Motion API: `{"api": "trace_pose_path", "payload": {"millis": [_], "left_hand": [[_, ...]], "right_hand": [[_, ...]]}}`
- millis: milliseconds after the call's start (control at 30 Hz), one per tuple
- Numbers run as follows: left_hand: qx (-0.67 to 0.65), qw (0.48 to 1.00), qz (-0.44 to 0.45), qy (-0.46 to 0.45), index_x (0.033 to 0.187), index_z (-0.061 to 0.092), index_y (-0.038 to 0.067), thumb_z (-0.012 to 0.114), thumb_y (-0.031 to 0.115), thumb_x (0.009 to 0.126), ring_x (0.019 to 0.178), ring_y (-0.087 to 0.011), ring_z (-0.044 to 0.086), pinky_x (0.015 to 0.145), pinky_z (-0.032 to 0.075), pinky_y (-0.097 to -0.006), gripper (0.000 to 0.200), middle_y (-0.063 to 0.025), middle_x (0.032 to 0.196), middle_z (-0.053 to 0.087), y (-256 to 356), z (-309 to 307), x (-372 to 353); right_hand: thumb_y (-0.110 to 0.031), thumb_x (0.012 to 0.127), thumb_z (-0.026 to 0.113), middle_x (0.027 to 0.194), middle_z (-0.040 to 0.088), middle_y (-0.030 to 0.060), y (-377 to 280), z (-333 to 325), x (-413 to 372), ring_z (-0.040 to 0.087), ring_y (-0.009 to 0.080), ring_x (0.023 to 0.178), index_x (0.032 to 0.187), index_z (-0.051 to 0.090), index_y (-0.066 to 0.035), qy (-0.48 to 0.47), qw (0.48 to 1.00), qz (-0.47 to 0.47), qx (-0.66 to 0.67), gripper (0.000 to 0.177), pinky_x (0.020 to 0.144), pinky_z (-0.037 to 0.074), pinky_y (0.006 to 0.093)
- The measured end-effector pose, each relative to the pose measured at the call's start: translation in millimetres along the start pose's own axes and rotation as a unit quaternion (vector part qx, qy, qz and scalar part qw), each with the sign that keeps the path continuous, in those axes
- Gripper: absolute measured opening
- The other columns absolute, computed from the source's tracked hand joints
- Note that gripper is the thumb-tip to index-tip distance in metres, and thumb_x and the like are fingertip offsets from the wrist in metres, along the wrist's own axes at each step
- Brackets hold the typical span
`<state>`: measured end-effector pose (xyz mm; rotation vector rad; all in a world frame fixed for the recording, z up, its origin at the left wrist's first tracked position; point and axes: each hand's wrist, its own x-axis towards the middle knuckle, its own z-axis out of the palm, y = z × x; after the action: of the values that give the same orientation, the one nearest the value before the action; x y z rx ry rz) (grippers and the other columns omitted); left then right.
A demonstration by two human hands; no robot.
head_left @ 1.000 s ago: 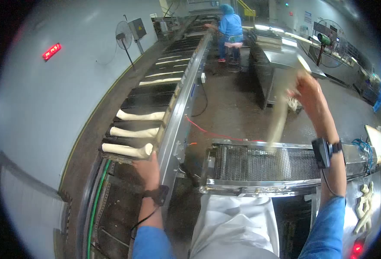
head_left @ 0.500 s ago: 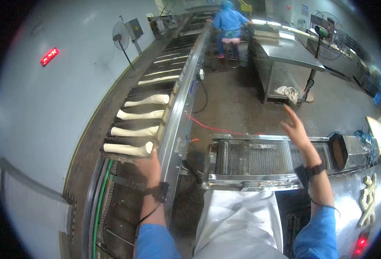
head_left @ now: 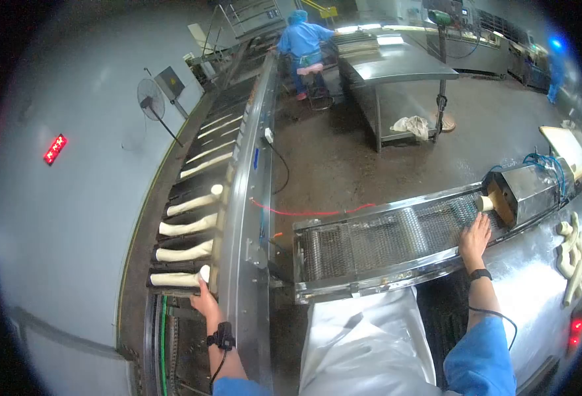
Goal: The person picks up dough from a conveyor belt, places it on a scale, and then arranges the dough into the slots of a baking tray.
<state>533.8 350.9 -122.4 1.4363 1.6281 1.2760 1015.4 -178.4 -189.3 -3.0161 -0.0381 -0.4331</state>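
On the left, a black tray with several grooves (head_left: pixel 179 257) carries pale dough strips, one per groove; the nearest dough strip (head_left: pixel 175 280) has a rounded end by my thumb. My left hand (head_left: pixel 205 302) grips the tray's near right corner, thumb on top and fingers below, partly hidden. Over the metal mesh conveyor (head_left: pixel 383 234) on the right, my right hand (head_left: pixel 475 236) has its fingers stretched out and holds nothing. Just beyond its fingertips, a dough piece (head_left: pixel 483 203) pokes out of the opening of a metal housing (head_left: pixel 535 191).
More dough pieces (head_left: pixel 573 257) lie on the steel surface at right. A metal rail (head_left: pixel 241 198) runs along the tray line. A co-worker in blue (head_left: pixel 302 46) stands farther up it. A steel table (head_left: pixel 403 63), a fan (head_left: pixel 149 100) and a red hose (head_left: pixel 310 212) are also around.
My right hand has come down from the air to the mesh conveyor near the housing. Dough now shows at the housing's opening. My left hand remains at the tray corner; the view has turned right.
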Motion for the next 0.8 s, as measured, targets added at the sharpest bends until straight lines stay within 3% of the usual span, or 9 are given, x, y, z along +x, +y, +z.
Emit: {"api": "trace_pose_path", "payload": {"millis": [133,167,300,367,433,500,567,633,800], "left_hand": [[-0.124,0.991,-0.046,0.025,0.141,0.021,-0.013,0.076,0.014,0.078,0.121,-0.0340,0.048,0.101,0.042,-0.0405,0.088,-0.0270,0.139,0.038,9,-21,-12],[-0.124,0.991,-0.047,0.029,0.141,0.021,-0.013,0.076,0.014,0.078,0.121,-0.0340,0.048,0.101,0.042,-0.0405,0.088,-0.0270,0.139,0.038,10,-26,-15],[-0.230,0.970,-0.070,0.047,0.143,0.026,-0.005,0.068,-0.004,0.076,0.118,-0.0307,0.050,0.100,0.043,-0.0399,0.079,-0.0236,0.139,0.039,12,-43,-22],[-0.086,0.990,0.047,0.100,0.140,0.033,-0.004,0.070,0.000,0.077,0.122,-0.0340,0.047,0.103,0.040,-0.0443,0.073,-0.0247,0.138,0.040,21,-54,-32],[0.223,0.920,0.206,0.246,0.136,0.038,-0.005,0.071,0.003,0.077,0.127,-0.0393,0.041,0.106,0.034,-0.0477,0.068,-0.0267,0.136,0.041,43,-58,-50],[0.177,0.908,0.337,0.172,0.133,0.040,-0.004,0.065,-0.002,0.074,0.129,-0.0428,0.035,0.110,0.026,-0.0502,0.064,-0.0278,0.135,0.041,74,-61,-65],[0.203,0.924,0.310,0.101,0.132,0.041,0.000,0.056,-0.010,0.071,0.134,-0.0411,0.028,0.111,0.022,-0.0511,0.064,-0.0253,0.138,0.038,107,-54,-83],[0.216,0.916,0.334,0.054,0.133,0.040,0.003,0.060,-0.006,0.075,0.135,-0.0393,0.027,0.112,0.022,-0.0498,0.062,-0.0219,0.140,0.036,119,-47,-81],[0.208,0.900,0.383,0.023,0.128,0.049,0.004,0.071,0.002,0.074,0.131,-0.0377,0.035,0.109,0.026,-0.0484,0.058,-0.0198,0.134,0.045,176,-36,-89]], "right_hand": [[-0.009,0.087,0.049,0.152,0.028,0.0173,-9,-20,17,0.024,0.0336,0.141,0.148,0.025,-0.008,-0.013,1.000,-0.019,0.006,0.065,0.112,0.024,0.0495],[-0.007,0.086,0.049,0.152,0.028,0.0171,-14,-28,20,0.024,0.0329,0.141,0.148,0.025,-0.009,-0.032,0.999,-0.027,-0.003,0.067,0.112,0.024,0.0497],[-0.001,0.082,0.050,0.152,0.028,0.0165,-18,-32,34,0.024,0.0313,0.142,0.147,0.029,-0.009,-0.016,0.997,-0.081,-0.006,0.069,0.113,0.023,0.0496],[-0.001,0.081,0.049,0.153,0.027,0.0125,-15,-22,42,0.023,0.0310,0.142,0.146,0.030,-0.009,-0.007,0.995,-0.100,-0.009,0.068,0.112,0.023,0.0517],[-0.002,0.082,0.049,0.154,0.027,0.0074,-16,-24,48,0.022,0.0296,0.143,0.147,0.029,-0.010,0.000,0.990,-0.141,-0.022,0.069,0.111,0.022,0.0556],[-0.006,0.086,0.047,0.153,0.029,0.0039,-16,-31,60,0.022,0.0282,0.143,0.146,0.032,-0.011,-0.031,0.983,-0.173,-0.060,0.063,0.110,0.022,0.0601],[-0.009,0.087,0.049,0.147,0.038,0.0081,-11,-27,74,0.025,0.0314,0.141,0.140,0.038,-0.009,-0.110,0.965,-0.223,-0.089,0.055,0.108,0.020,0.0647],[-0.019,0.087,0.054,0.133,0.053,0.0055,-6,-15,91,0.036,0.0276,0.135,0.128,0.050,-0.009,-0.098,0.967,-0.217,-0.090,0.042,0.105,0.024,0.0662],[-0.020,0.085,0.056,0.119,0.061,0.0064,9,-30,132,0.051,0.0291,0.121,0.118,0.057,-0.010,-0.143,0.956,-0.233,-0.102,0.034,0.098,0.031,0.0679]]}}
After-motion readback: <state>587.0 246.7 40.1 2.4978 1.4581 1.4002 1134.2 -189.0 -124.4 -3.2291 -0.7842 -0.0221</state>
